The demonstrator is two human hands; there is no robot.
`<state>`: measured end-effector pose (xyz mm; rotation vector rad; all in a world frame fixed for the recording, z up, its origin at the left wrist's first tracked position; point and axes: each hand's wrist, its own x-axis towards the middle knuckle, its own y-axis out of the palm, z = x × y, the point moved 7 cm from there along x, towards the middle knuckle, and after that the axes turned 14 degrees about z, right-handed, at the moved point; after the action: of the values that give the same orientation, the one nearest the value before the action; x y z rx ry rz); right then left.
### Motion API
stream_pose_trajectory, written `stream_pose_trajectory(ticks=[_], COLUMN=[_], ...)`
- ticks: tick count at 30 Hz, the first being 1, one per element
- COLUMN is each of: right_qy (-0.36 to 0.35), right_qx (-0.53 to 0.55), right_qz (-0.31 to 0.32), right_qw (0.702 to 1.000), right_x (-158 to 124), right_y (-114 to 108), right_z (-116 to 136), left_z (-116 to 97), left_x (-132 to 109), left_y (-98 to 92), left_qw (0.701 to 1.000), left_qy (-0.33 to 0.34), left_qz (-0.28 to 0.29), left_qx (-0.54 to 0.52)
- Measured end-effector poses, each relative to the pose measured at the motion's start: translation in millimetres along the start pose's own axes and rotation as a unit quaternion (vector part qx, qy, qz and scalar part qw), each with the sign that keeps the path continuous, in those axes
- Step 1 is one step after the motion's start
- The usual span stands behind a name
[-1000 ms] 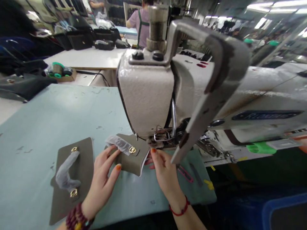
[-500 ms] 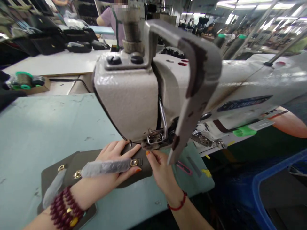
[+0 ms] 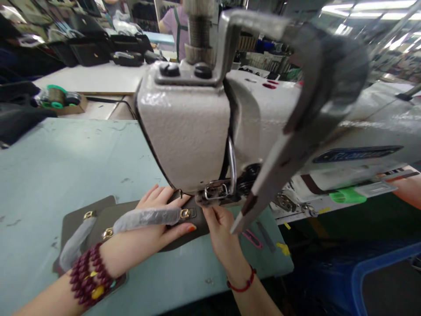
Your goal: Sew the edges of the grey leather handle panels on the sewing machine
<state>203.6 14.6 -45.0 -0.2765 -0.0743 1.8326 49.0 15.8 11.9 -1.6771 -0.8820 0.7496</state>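
Note:
A grey leather panel (image 3: 197, 221) with a wrapped handle (image 3: 146, 217) and gold rings lies under the head of a white sewing machine (image 3: 187, 131). My left hand (image 3: 154, 226) lies flat on this panel, fingers spread, passing under the wrapped handle. My right hand (image 3: 220, 228) pinches the panel's edge just beside the presser foot (image 3: 215, 193). A second grey panel (image 3: 74, 219) with its own wrapped handle (image 3: 72, 243) lies underneath to the left, partly covered by my left wrist.
The pale green table (image 3: 66, 166) stretches left. Pink snips (image 3: 251, 239) lie right of my right hand. Thread spools in a box (image 3: 57, 98) sit at the back left, dark bags (image 3: 92, 48) on a white table beyond. A person in purple (image 3: 174, 24) works far behind. A blue bin (image 3: 378, 281) stands low right.
A second ago both hands held the panel folded up near the needle. It has since been laid flat under the presser foot, with my left hand pressing it down.

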Motion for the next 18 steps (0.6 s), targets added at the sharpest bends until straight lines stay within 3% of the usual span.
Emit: stream_pose_trajectory(ticks=[4, 9, 13, 18], right_qy=[-0.002, 0.018, 0.01, 0.002], right_qx=[0.101, 0.276, 0.311, 0.309], right_qz=[0.041, 0.141, 0.168, 0.155], right_qw=[0.994, 0.951, 0.935, 0.938], right_x=[-17.2, -34.0, -38.1, -40.8], right_y=[1.9, 13.9, 15.2, 11.5], right_z=[-16.2, -28.5, -24.2, -21.5], left_z=[13.8, 22.9, 24.7, 29.3], left_x=[-1.2, -2.7, -3.6, -5.7], left_y=[15.9, 23.2, 20.5, 25.3], left_qw=[0.999, 0.997, 0.997, 0.996], left_qy=[-0.011, -0.024, -0.014, -0.028], left_qz=[0.028, 0.038, 0.022, 0.044], left_qx=[-0.032, -0.056, -0.071, -0.072])
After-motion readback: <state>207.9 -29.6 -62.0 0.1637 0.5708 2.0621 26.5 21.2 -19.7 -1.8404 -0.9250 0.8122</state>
